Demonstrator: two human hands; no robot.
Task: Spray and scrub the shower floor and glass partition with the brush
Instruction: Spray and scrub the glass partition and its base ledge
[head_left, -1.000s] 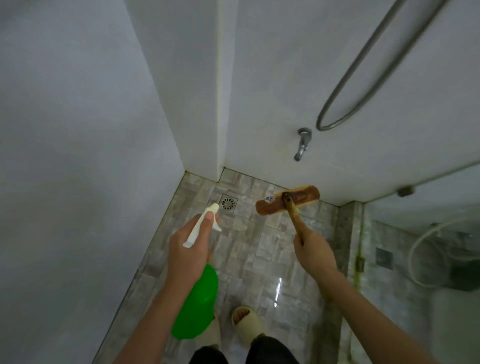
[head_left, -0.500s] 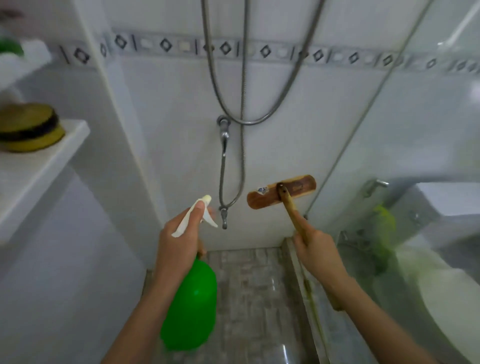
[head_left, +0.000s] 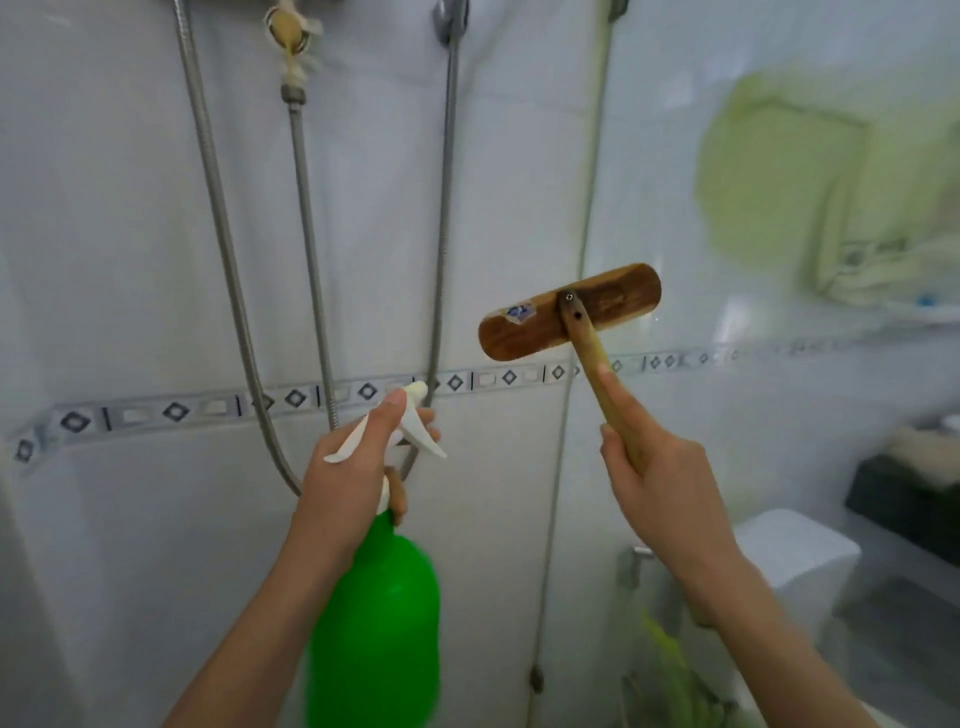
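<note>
My left hand (head_left: 353, 478) grips the neck of a green spray bottle (head_left: 379, 623) with a white trigger head (head_left: 410, 421), a finger lying over the top. My right hand (head_left: 660, 493) holds the wooden handle of a scrub brush, index finger stretched along it. The brush's brown wooden head (head_left: 569, 312) is raised at chest height, its back facing me, near the edge of the glass partition (head_left: 779, 218) on the right. The shower floor is out of view.
White tiled wall (head_left: 130, 208) ahead carries a patterned border strip (head_left: 176, 410) and hanging metal shower hoses (head_left: 306, 234). Behind the glass are a white toilet tank (head_left: 800, 561), a green towel-like shape (head_left: 779, 171) and a dark object (head_left: 904, 499).
The view has swung up from the floor and drain to the wall and glass. Both hands rose with it, still holding the bottle and brush; the brush head now sits by the glass edge.
</note>
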